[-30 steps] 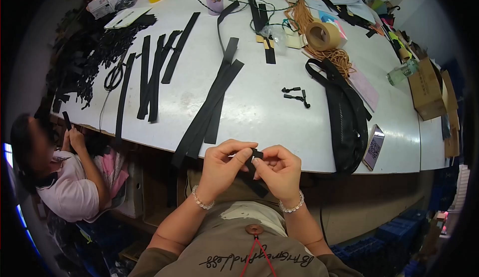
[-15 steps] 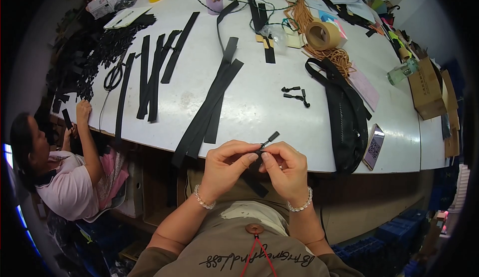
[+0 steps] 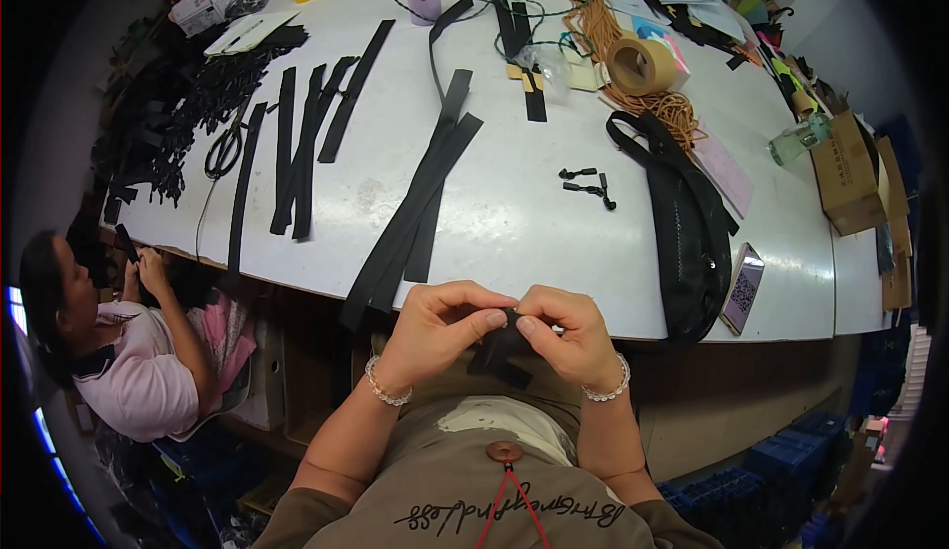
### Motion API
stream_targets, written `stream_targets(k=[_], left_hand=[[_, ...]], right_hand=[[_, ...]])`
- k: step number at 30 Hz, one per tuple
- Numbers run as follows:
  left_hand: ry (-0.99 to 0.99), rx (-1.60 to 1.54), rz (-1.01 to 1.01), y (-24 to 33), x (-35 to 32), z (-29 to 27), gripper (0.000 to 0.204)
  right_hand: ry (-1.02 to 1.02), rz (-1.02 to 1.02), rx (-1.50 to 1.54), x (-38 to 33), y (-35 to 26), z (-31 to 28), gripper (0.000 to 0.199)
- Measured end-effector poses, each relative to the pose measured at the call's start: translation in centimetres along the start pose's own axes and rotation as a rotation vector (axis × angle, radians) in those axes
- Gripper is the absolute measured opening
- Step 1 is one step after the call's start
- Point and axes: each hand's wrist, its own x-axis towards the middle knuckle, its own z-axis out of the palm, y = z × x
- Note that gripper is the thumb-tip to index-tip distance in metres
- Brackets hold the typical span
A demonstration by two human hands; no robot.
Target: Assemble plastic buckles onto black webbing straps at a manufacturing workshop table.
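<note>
Just off the table's front edge, my left hand (image 3: 447, 330) and my right hand (image 3: 569, 332) meet, thumbs and forefingers pinched on the end of a black strap (image 3: 506, 363). The rest of that strap hangs below my fingers, over my lap. Whether a small cord piece is also between the fingertips cannot be made out. On the table ahead lie a few small black zipper pulls (image 3: 591, 187). Long black straps (image 3: 420, 208) lie crossed to the left of my hands, their near ends past the table edge.
More black straps (image 3: 287, 149), scissors (image 3: 224, 149) and a black pile (image 3: 198, 104) lie leftward. A black bag (image 3: 682, 238), phone (image 3: 741, 290) and tape roll (image 3: 641, 65) are at right. A co-worker (image 3: 138, 351) sits left.
The small black zipper pull that stuck up above my fingertips is out of sight now. My hands have shifted slightly. The co-worker's raised hand has come down off the table to the other hand.
</note>
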Motion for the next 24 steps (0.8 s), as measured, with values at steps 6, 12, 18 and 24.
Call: stream_targets(k=[6,12,18,24], left_hand=[[-0.006,-0.087,0.044,-0.1,-0.3,0.4,0.019],[0.061,-0.126,0.064,-0.8,-0.6,0.7,0.023],[0.096,-0.072,0.075,-1.3,-0.9,1.0,0.021],[0.119,0.046,0.049,-0.8,-1.0,1.3,0.014]], right_hand=[[0.002,0.048,0.385,-0.4,1.2,0.9,0.006],[0.136,-0.040,0.242,-0.8,2.2,1.9,0.002],[0.217,-0.148,0.016,-0.5,1.4,2.0,0.002],[0.214,-0.155,0.014,-0.4,0.7,1.3,0.013]])
